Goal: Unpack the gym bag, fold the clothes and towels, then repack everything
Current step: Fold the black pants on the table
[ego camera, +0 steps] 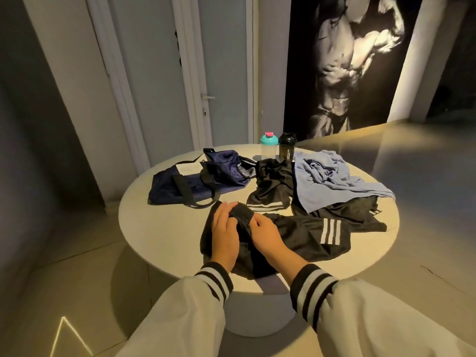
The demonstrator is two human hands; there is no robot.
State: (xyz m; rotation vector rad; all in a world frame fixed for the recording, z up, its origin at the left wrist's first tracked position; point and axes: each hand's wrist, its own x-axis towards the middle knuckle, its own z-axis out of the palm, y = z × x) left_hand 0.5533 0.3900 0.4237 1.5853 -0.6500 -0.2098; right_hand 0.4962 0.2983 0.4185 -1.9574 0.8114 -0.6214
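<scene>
A navy gym bag [190,181] lies open and slack at the back left of the round white table [164,228]. Black shorts with white stripes [304,235] are spread at the front. On them both hands hold a small dark ribbed piece, a sock or band [242,213]. My left hand [224,233] lies on its left end with fingers curled over it. My right hand [268,233] pinches its right end. Another black striped garment [273,189] lies behind, and a crumpled light blue towel [332,181] lies at the back right.
Two shaker bottles stand at the table's far edge: a clear one with a teal lid [268,148] and a black one [287,149]. A white paper [188,168] lies on the bag. Behind are a door [221,73] and a large poster [353,63].
</scene>
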